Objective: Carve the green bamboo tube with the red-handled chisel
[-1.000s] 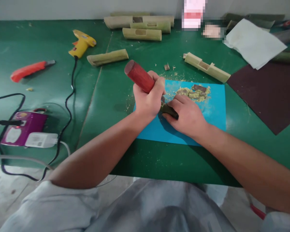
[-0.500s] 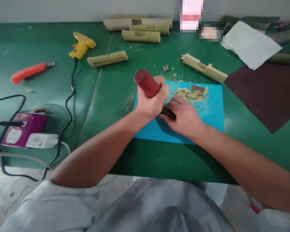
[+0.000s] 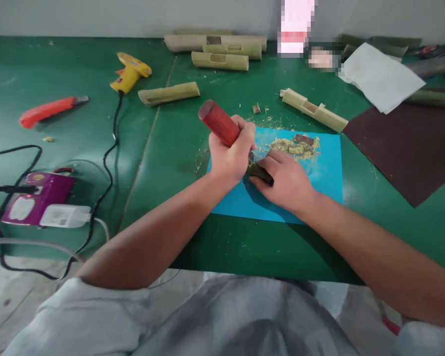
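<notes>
My left hand [image 3: 230, 153] is closed around a tool with a thick red cylindrical handle [image 3: 219, 122]. The handle tilts up and to the left; my fingers hide the tool's working end. Close beside it, my right hand [image 3: 287, 174] grips a short dark green bamboo piece [image 3: 260, 172], whose dark end shows near my thumb. Both hands are over a blue sheet [image 3: 319, 185]. Pale shavings and brown bits [image 3: 295, 146] lie on the sheet just beyond my right hand.
A notched bamboo tube [image 3: 314, 110] and a brown sheet [image 3: 404, 148] lie to the right, with white paper [image 3: 383, 76] behind. At left are a yellow glue gun [image 3: 130, 74], a red cutter [image 3: 48, 111], a purple power strip [image 3: 55, 190] and cords. More bamboo [image 3: 220, 61] lies at the back.
The red handle has tipped further to the left, and more of the bamboo piece shows between my hands. My right hand keeps its grip. The whole view has shifted slightly.
</notes>
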The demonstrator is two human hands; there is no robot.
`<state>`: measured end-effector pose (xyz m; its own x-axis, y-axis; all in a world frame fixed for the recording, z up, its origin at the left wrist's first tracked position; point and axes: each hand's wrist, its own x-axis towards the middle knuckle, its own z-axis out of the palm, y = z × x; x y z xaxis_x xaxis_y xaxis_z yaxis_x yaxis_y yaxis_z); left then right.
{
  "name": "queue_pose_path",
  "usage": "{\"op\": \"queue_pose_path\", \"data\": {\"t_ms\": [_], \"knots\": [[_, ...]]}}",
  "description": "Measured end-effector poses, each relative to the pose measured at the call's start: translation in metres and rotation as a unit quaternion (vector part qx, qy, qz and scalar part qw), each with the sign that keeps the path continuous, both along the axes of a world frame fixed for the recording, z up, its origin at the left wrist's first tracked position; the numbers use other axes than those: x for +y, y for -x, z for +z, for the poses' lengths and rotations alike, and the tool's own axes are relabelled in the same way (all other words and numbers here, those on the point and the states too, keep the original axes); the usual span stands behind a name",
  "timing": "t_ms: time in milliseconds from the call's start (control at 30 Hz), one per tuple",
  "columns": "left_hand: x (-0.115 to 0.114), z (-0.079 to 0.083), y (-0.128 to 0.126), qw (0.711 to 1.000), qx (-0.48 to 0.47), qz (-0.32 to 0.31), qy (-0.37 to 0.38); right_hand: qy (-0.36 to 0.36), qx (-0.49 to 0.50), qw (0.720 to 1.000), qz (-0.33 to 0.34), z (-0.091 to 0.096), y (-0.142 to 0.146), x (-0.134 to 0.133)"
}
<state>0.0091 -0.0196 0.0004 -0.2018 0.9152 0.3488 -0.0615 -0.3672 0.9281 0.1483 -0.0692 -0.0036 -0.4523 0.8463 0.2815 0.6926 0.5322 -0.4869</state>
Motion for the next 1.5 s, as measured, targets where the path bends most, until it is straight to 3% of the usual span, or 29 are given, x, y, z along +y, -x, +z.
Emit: {"op": "queue_pose_path", "data": {"t_ms": [233, 533, 667, 867, 1000, 1300, 1500], "knots": [[-0.002, 0.004, -0.001, 1.000, -0.013, -0.007, -0.006, -0.007, -0.010, 1.000, 0.006, 0.000, 0.000, 0.001], [-0.004, 0.007, 0.000, 0.998, 0.049, -0.031, -0.035, 0.009, 0.010, 1.000, 0.019, 0.000, -0.002, 0.003], [-0.002, 0.004, 0.002, 1.000, 0.019, -0.015, 0.007, 0.011, 0.027, 1.000, 0.007, -0.001, -0.004, 0.007], [0.007, -0.005, 0.005, 0.999, -0.033, -0.013, -0.039, 0.007, 0.002, 1.000, -0.011, 0.000, -0.002, 0.005], [0.001, 0.000, 0.001, 0.999, -0.007, -0.023, -0.021, -0.005, -0.005, 1.000, -0.014, 0.000, -0.001, 0.003], [0.001, -0.002, 0.004, 0.996, 0.029, -0.034, -0.073, -0.019, 0.003, 1.000, -0.013, -0.003, -0.001, 0.004], [-0.001, 0.002, 0.008, 0.994, 0.060, -0.076, -0.044, 0.003, 0.019, 1.000, 0.005, -0.003, -0.001, 0.003]]}}
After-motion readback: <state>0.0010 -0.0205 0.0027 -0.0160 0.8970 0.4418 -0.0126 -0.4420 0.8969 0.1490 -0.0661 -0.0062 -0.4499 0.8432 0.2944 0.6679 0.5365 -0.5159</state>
